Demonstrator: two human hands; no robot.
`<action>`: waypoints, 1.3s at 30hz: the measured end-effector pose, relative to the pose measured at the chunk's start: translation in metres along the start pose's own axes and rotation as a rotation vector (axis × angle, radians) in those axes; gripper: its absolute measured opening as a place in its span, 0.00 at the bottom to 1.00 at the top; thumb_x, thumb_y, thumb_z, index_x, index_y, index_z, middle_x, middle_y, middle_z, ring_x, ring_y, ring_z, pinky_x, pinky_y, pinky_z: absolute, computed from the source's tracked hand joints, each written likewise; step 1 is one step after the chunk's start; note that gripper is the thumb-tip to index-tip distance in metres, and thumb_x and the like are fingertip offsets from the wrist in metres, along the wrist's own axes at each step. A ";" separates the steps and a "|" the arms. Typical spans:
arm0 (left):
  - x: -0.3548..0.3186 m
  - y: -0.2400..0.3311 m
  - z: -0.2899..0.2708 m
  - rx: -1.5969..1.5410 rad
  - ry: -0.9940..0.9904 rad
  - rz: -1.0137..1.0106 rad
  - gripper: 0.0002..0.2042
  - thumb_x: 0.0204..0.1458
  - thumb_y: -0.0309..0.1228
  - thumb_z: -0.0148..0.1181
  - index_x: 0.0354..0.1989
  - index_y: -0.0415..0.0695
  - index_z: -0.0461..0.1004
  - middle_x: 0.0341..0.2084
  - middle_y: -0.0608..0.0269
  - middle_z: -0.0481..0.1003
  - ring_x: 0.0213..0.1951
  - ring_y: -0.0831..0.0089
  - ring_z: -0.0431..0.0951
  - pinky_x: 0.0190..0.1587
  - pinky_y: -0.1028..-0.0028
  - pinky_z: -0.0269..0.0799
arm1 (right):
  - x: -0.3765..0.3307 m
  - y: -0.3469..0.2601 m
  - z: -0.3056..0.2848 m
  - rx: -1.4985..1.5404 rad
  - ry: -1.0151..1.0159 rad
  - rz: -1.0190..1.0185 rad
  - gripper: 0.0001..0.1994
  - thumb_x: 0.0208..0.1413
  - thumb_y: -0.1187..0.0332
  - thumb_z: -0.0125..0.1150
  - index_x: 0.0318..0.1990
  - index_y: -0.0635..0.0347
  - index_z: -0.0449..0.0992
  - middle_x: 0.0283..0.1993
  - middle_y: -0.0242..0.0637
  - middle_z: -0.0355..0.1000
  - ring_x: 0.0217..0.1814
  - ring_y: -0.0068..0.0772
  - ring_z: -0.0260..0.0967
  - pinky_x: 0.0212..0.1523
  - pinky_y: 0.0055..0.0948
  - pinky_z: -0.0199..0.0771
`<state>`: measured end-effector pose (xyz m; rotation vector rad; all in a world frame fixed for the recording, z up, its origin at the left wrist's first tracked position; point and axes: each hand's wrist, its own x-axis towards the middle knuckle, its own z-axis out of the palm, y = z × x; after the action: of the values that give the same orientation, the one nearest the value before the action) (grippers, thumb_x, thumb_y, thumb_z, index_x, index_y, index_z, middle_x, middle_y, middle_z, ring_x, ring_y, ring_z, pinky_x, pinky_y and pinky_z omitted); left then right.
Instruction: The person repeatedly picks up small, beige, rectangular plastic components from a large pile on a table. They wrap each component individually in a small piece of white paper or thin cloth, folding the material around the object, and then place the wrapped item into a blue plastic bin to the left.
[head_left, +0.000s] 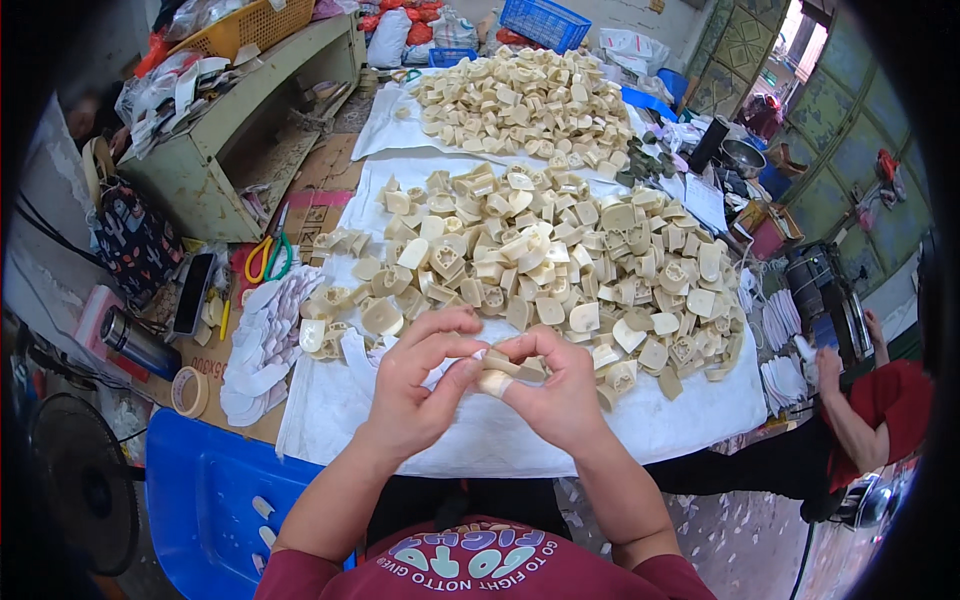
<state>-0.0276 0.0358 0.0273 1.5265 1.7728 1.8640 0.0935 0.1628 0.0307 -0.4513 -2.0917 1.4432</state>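
Head view, looking down: both my hands met over the near edge of the white cloth [330,400] covering the worktop. My left hand [420,385] was curled, thumb and fingers pinched on a thin white piece [470,358] at the spot where the two hands touched. My right hand [555,385] was closed around a small beige moulded part [512,366], held just above the cloth; a pale strip of tape wrapped one finger of that hand. Just beyond the hands lay a large heap of beige parts [560,260] of the same kind, spread across the cloth. A second heap [525,100] sat farther back on another white sheet. To my left, a stack of flat white cut-outs [262,345] lay beside the cloth, with scissors [268,255], a tape roll [189,391] and a dark phone [193,292] near them. A blue chair [215,500] stood at lower left. At right, another person in a red top [895,395] was working.
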 end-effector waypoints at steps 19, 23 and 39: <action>-0.016 0.004 -0.005 -0.175 0.076 0.300 0.15 0.44 0.12 0.62 0.40 0.41 0.71 0.58 0.43 0.58 0.47 0.56 0.76 0.48 0.66 0.75 | -0.004 -0.010 0.008 0.684 0.126 -0.019 0.25 0.52 0.68 0.65 0.58 0.65 0.69 0.58 0.44 0.69 0.61 0.36 0.64 0.62 0.36 0.60; -0.018 0.009 -0.010 -0.026 0.015 0.369 0.17 0.40 0.12 0.63 0.40 0.41 0.73 0.48 0.45 0.71 0.43 0.58 0.78 0.44 0.68 0.76 | -0.007 0.005 -0.005 0.896 -0.168 0.095 0.15 0.57 0.72 0.58 0.50 0.66 0.75 0.49 0.47 0.75 0.53 0.33 0.71 0.58 0.33 0.65; -0.008 0.000 0.007 0.267 0.196 0.299 0.14 0.39 0.11 0.59 0.36 0.38 0.72 0.39 0.47 0.74 0.34 0.58 0.77 0.32 0.70 0.74 | -0.014 -0.007 0.018 0.197 -0.016 -0.124 0.17 0.57 0.77 0.56 0.55 0.66 0.71 0.54 0.46 0.72 0.55 0.30 0.70 0.55 0.29 0.70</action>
<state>-0.0189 0.0345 0.0212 1.8482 2.0463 2.0393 0.0934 0.1387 0.0293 -0.2295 -1.9292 1.5639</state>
